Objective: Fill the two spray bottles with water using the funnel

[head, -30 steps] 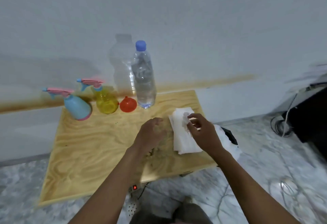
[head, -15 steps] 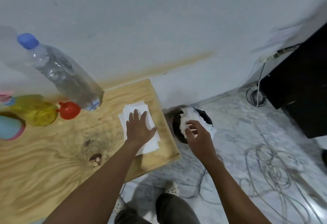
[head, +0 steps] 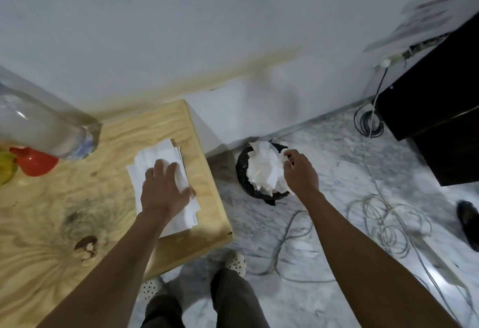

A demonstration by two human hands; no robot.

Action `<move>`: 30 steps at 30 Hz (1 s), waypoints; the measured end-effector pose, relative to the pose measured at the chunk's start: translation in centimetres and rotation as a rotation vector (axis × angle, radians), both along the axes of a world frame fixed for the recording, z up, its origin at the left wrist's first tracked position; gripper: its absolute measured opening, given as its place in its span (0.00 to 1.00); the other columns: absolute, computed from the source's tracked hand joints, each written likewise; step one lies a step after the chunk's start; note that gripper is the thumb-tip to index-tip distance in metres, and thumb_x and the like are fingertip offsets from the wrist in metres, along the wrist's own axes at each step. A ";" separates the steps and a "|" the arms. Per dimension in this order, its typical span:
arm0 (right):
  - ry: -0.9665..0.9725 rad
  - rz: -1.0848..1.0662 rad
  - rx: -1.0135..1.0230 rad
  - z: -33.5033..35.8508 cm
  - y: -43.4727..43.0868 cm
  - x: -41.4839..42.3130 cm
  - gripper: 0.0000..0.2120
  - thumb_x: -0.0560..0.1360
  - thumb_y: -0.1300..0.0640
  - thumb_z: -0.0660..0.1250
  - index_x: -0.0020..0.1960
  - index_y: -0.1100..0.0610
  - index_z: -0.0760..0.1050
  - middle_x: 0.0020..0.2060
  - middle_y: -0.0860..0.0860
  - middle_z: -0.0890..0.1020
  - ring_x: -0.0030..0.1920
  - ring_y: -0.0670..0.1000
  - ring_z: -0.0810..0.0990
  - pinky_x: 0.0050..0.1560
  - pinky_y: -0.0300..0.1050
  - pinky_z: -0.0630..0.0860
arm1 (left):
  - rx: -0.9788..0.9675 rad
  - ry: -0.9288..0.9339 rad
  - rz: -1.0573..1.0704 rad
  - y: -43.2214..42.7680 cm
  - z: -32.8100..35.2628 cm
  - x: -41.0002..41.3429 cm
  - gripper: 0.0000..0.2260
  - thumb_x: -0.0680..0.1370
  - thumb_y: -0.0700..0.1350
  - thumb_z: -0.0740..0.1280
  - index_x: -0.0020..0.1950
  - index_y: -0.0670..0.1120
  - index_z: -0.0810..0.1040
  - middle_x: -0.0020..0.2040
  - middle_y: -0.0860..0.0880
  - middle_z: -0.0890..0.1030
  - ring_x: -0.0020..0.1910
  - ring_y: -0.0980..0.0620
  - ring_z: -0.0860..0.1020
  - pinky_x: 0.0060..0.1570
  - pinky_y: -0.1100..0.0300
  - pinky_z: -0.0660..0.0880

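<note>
White paper towels (head: 155, 155) under flat left hand (head: 163, 190), right hand (head: 300, 172) curled at crumpled tissue (head: 261, 172) in black bin (head: 241, 169), grip unclear

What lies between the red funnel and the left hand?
Head view: bare table wood from the funnel, then the tissue stack under the left hand.

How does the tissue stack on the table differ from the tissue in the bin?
The tissue stack lies flat and folded; the crumpled tissue is bunched up. The tissue stack sits on the wooden table under the left hand; the crumpled tissue fills the black bin on the floor, the right hand at its edge. Both are white.
</note>
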State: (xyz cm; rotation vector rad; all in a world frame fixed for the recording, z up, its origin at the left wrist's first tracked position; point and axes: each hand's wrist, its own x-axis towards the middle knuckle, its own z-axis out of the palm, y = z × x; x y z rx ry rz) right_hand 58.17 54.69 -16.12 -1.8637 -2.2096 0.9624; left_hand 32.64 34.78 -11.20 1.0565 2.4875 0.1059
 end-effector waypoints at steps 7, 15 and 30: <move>-0.142 -0.031 -0.151 -3.2 2.5 -0.6 0.19 0.81 0.55 0.57 0.71 0.46 0.67 0.66 0.51 0.74 0.57 0.55 0.79 0.48 0.47 0.72 | 0.022 0.018 0.011 -0.3 -0.7 0.0 0.31 0.73 0.55 0.72 0.71 0.47 0.67 0.73 0.44 0.61 0.70 0.40 0.61 0.64 0.46 0.69; -0.014 -0.023 -0.181 -2.5 -0.5 -1.4 0.17 0.80 0.54 0.60 0.69 0.48 0.70 0.65 0.51 0.76 0.53 0.52 0.79 0.47 0.44 0.71 | -0.007 0.033 -0.028 -0.1 0.0 0.2 0.28 0.74 0.56 0.69 0.70 0.48 0.66 0.72 0.45 0.61 0.68 0.42 0.62 0.63 0.48 0.70; 0.309 0.242 0.037 12.6 -7.1 -9.9 0.15 0.80 0.49 0.62 0.67 0.49 0.73 0.60 0.48 0.79 0.56 0.48 0.79 0.57 0.46 0.77 | 0.218 -0.410 -0.070 -0.3 12.3 -3.3 0.18 0.77 0.57 0.69 0.64 0.52 0.78 0.56 0.52 0.79 0.59 0.50 0.79 0.55 0.60 0.72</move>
